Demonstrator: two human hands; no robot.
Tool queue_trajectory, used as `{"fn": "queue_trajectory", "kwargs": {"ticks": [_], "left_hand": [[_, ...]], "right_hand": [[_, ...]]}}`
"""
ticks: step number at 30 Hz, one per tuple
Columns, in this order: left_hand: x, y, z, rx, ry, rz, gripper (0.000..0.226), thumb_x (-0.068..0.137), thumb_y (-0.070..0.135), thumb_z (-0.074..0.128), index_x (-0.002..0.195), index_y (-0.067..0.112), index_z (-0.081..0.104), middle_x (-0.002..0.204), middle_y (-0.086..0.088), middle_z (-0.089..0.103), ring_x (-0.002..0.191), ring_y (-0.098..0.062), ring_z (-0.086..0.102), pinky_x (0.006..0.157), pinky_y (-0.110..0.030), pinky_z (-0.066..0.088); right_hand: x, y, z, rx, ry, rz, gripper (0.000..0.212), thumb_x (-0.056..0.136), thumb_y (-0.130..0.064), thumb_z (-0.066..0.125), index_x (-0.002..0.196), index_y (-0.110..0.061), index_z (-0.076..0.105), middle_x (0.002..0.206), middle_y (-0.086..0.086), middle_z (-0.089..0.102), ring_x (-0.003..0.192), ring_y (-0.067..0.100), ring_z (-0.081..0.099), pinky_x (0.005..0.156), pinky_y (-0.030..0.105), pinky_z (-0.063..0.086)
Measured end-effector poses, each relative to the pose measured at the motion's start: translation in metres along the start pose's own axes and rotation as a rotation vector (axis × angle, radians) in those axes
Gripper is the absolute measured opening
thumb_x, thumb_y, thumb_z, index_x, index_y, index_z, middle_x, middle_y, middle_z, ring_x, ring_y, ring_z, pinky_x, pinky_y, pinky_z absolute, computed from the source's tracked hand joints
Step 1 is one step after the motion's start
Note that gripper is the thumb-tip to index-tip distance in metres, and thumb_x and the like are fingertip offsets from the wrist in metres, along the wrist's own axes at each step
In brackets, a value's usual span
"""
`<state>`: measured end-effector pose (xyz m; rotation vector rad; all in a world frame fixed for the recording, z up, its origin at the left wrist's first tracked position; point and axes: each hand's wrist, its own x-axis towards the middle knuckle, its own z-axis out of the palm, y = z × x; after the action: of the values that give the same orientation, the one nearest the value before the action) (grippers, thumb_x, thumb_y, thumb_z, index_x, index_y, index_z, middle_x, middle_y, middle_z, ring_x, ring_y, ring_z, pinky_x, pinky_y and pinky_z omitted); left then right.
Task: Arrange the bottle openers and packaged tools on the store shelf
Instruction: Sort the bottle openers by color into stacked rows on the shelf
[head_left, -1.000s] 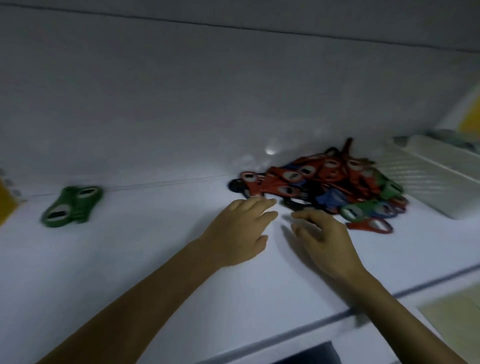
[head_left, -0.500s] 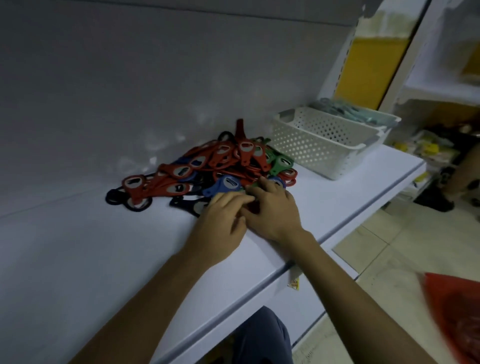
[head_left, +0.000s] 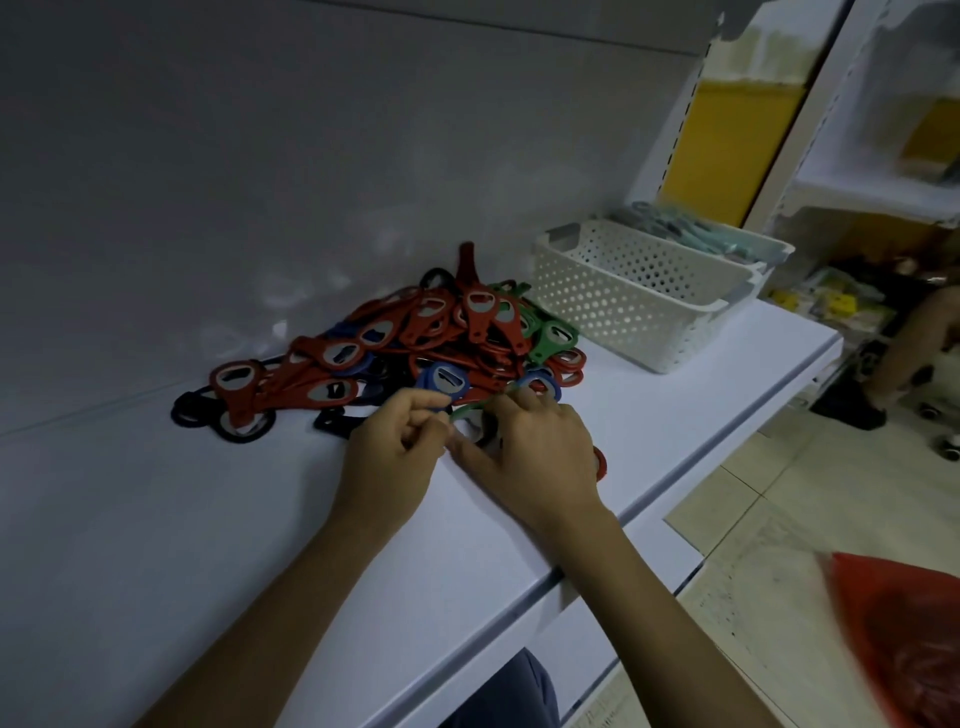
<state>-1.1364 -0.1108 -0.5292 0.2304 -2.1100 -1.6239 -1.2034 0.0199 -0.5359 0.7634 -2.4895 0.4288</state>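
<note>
A heap of red, blue, green and black bottle openers (head_left: 415, 338) lies on the white shelf (head_left: 156, 519) against the back wall. My left hand (head_left: 395, 457) and my right hand (head_left: 530, 457) meet at the heap's near edge. Together they pinch a green bottle opener (head_left: 470, 410), lifted slightly at its rim. A red opener (head_left: 600, 460) peeks out under my right hand. Packaged tools (head_left: 691, 228) in pale teal wrapping fill a white perforated basket (head_left: 639, 296) to the right of the heap.
The shelf's front edge (head_left: 675, 467) runs diagonally just right of my right hand. On the tiled floor lies a red plastic bag (head_left: 909, 644). Another person's leg and shoe (head_left: 852, 405) stand at the far right by more shelving (head_left: 872, 182).
The view swung right from the left part of the shelf to the heap and basket. Both hands moved from flat on the shelf onto the heap's edge and closed on a green opener.
</note>
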Motion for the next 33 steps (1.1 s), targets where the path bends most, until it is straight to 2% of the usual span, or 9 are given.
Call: {"fn": "queue_trajectory", "kwargs": {"ticks": [3,7,12,16,19,21,23,26,33], "left_hand": [[-0.001,0.003,0.000,-0.032,-0.013,-0.009,0.024,0.091,-0.001,0.052,0.094,0.022,0.060,0.079,0.002,0.067,0.065,-0.001,0.062,0.059,-0.012,0.048],[-0.003,0.005,0.000,-0.072,-0.016,-0.028,0.019,0.093,0.003,0.051,0.095,0.020,0.059,0.076,0.000,0.067,0.058,-0.001,0.060,0.051,-0.011,0.044],[-0.004,0.009,0.001,-0.114,-0.030,-0.086,0.015,0.097,0.023,0.048,0.090,0.033,0.058,0.077,0.003,0.070,0.057,-0.013,0.066,0.052,-0.021,0.052],[-0.004,0.013,-0.001,-0.120,-0.043,-0.125,0.019,0.093,0.039,0.045,0.094,0.031,0.062,0.085,0.000,0.071,0.075,-0.021,0.070,0.064,-0.033,0.059],[-0.002,0.009,-0.004,-0.029,-0.023,-0.105,0.028,0.093,0.028,0.054,0.120,0.021,0.056,0.099,-0.005,0.069,0.092,-0.022,0.067,0.076,-0.046,0.058],[-0.002,0.006,-0.004,-0.017,-0.006,-0.120,0.039,0.095,0.014,0.053,0.133,0.021,0.047,0.106,-0.007,0.067,0.089,-0.022,0.068,0.069,-0.041,0.059],[-0.002,0.005,-0.003,-0.070,-0.003,-0.156,0.044,0.096,0.006,0.049,0.137,0.021,0.042,0.107,-0.007,0.065,0.071,-0.017,0.071,0.054,-0.027,0.056],[-0.002,0.006,-0.002,-0.097,-0.013,-0.140,0.032,0.097,0.005,0.045,0.126,0.018,0.050,0.105,-0.010,0.067,0.062,-0.016,0.070,0.049,-0.020,0.051],[-0.002,0.009,-0.003,-0.179,0.093,-0.109,0.024,0.096,0.004,0.044,0.093,0.028,0.043,0.096,-0.010,0.069,0.059,-0.019,0.069,0.044,-0.023,0.047]], "right_hand": [[-0.001,-0.003,-0.004,-0.014,0.095,0.000,0.030,0.083,-0.038,0.053,0.064,-0.017,0.060,0.064,-0.001,0.062,0.056,0.019,0.057,0.055,0.024,0.030],[-0.002,-0.002,-0.009,-0.048,0.187,-0.032,0.019,0.075,-0.012,0.065,0.060,-0.012,0.054,0.054,0.001,0.057,0.043,0.022,0.049,0.049,0.022,0.024],[-0.004,0.000,-0.011,0.193,0.245,0.081,0.023,0.092,-0.024,0.047,0.078,-0.012,0.062,0.063,0.000,0.062,0.047,0.020,0.054,0.042,0.025,0.035],[-0.012,-0.005,-0.021,0.392,0.101,-0.232,0.026,0.092,-0.024,0.044,0.097,-0.012,0.067,0.086,0.000,0.070,0.069,0.016,0.063,0.058,0.031,0.050],[-0.007,-0.011,-0.022,0.353,-0.058,-0.401,0.024,0.088,-0.025,0.048,0.092,-0.015,0.070,0.089,-0.002,0.071,0.075,0.015,0.063,0.061,0.031,0.049],[-0.007,-0.011,-0.021,0.316,0.034,-0.325,0.024,0.087,-0.025,0.048,0.084,-0.015,0.070,0.083,-0.001,0.070,0.073,0.018,0.062,0.062,0.031,0.046],[-0.010,-0.003,-0.026,0.259,0.173,-0.047,0.024,0.086,-0.027,0.048,0.079,-0.016,0.067,0.076,-0.001,0.067,0.068,0.019,0.058,0.059,0.031,0.042],[-0.015,0.017,-0.029,0.174,0.042,0.312,0.020,0.089,-0.027,0.048,0.082,-0.019,0.066,0.081,-0.004,0.068,0.072,0.019,0.060,0.061,0.030,0.045],[0.007,-0.010,-0.019,0.449,-0.045,0.178,0.019,0.090,-0.016,0.051,0.094,-0.015,0.069,0.089,0.002,0.071,0.080,0.021,0.063,0.069,0.037,0.050]]}}
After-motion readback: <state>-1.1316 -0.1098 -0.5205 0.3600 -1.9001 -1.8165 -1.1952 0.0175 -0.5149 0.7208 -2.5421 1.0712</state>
